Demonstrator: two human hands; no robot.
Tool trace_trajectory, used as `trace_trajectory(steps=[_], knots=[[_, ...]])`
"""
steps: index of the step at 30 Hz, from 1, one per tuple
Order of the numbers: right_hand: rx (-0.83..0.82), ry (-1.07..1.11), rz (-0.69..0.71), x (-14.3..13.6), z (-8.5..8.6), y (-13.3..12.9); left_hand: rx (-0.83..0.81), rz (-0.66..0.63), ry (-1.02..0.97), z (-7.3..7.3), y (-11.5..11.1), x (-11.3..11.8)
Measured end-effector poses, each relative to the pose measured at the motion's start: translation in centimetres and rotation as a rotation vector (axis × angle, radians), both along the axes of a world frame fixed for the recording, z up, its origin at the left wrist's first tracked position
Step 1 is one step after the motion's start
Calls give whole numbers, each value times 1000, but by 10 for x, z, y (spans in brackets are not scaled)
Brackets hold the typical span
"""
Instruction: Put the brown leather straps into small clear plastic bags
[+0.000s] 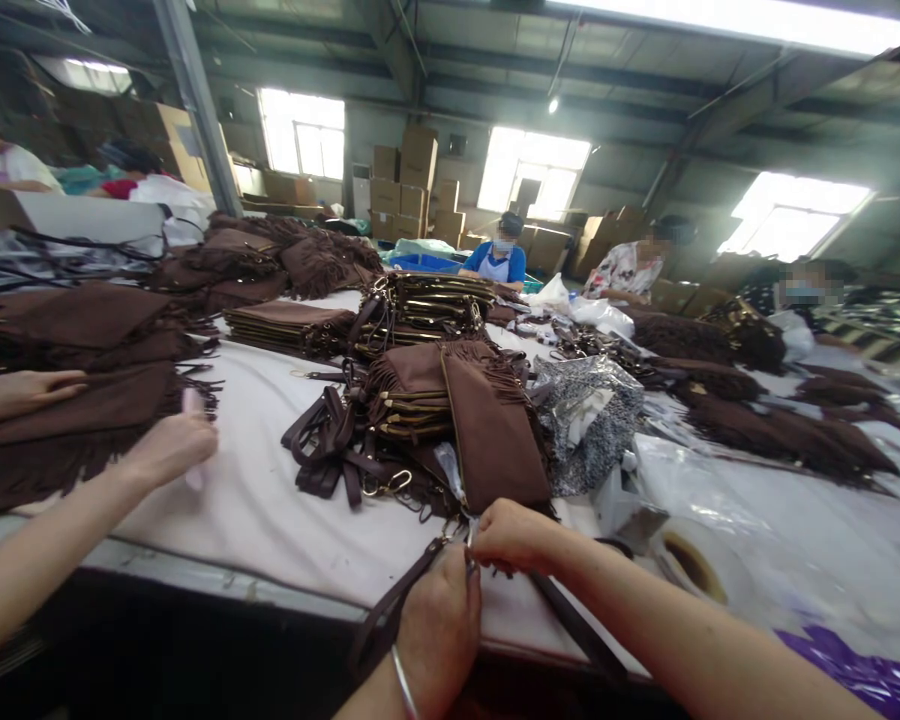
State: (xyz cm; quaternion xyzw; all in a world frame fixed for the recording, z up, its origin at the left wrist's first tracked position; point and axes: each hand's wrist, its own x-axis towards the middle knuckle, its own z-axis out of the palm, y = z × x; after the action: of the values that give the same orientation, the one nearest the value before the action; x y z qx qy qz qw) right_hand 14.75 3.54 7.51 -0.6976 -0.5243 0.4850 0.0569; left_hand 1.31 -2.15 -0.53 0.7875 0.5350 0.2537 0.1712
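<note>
– Both your hands are closed and almost touching near the table's front edge. Left hand (439,610), the one with the bangle (403,680), is curled with its fingertips pinching some hardware (471,533); right hand (514,535) is bunched up and pinching the same spot.

– Pinching what, though, a clip or a ring?

– Honestly can't swear to it, your fingers cover most of it. You've got a dark strap (401,592) hanging off toward you from right there.

– And where's the bag?

– Brown bag (499,440) is just past your knuckles, lying tilted on the front of a fringed pile (412,410), lower end toward you, gold zip down its left edge. Loose straps (334,445) are heaped just left of the pile, speckled plastic (589,420) just right, and you've got a tape roll (694,565) beyond your right forearm.

– Those other arms on your left aren't yours, right?

– Nope, co-worker. One hand (172,448) grips something pink (193,440), pretty blurred, and the other rests on brown fringed stuff (97,410). Across the table from you there's a person in blue (504,265), with boxes (405,185) stacked behind.
</note>
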Motion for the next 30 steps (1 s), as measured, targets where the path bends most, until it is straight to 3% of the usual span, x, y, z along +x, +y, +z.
trace_trajectory(steps=[9,15,21,26,30], knots=[[11,159,-59,14,1,-19,19,-150,-153,5,3,-4],[113,202,-216,19,-12,-37,-62,-95,-194,10,4,-1],[177,296,-455,4,-24,-54,-114,-88,-240,11,4,1],[238,361,-523,-3,-36,-61,-178,-41,-282,17,4,3],[328,300,-515,1,-52,-60,-314,-19,-429,24,4,4]])
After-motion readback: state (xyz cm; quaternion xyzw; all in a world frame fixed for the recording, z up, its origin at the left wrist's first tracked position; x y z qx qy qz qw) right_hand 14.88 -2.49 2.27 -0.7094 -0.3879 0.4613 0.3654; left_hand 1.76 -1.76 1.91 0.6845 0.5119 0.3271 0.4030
